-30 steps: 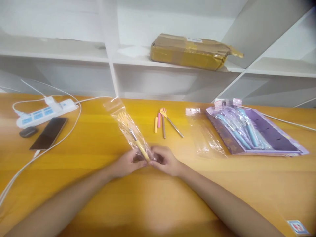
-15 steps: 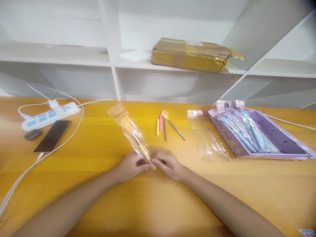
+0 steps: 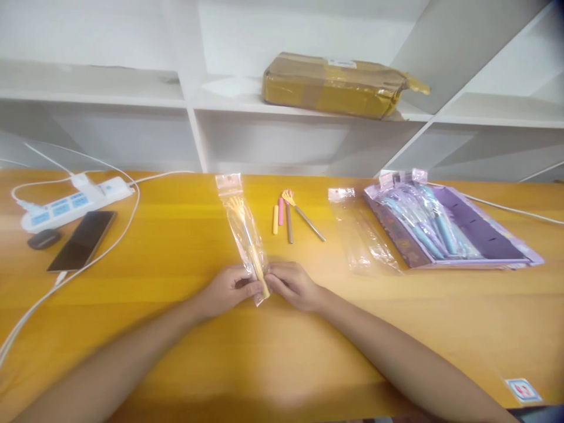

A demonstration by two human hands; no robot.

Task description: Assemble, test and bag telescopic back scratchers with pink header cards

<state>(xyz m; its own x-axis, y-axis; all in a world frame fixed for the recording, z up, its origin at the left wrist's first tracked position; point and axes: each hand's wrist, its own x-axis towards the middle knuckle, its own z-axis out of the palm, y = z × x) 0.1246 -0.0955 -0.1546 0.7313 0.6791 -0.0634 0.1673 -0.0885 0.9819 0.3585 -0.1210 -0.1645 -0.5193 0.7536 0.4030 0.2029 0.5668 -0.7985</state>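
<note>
A yellow back scratcher (image 3: 254,258), hand-shaped at its far end with a metal rod, lies inside a clear plastic bag (image 3: 230,183). My left hand (image 3: 231,289) is closed on the bag's lower left side, thumb over the scratcher's handle end. On the other side, my right hand (image 3: 294,285) pinches the bag's lower right edge by the handle. Beyond my hands are a yellow handle grip (image 3: 275,220), a pink handle grip (image 3: 281,211), a metal rod (image 3: 289,224) and an unwrapped back scratcher (image 3: 309,222) with a yellow head. The pink head behind it is partly hidden.
Flat clear bags (image 3: 356,241) lie right of the loose pieces. A purple box (image 3: 489,235) holds several bagged scratchers (image 3: 434,226). On the left are a power strip (image 3: 74,202), a phone (image 3: 82,241) and cables. A taped carton (image 3: 330,85) rests on the shelf.
The bagged scratcher has turned more upright, its top swinging to the right. Both hands still hold its lower end. The camera view has shifted slightly.
</note>
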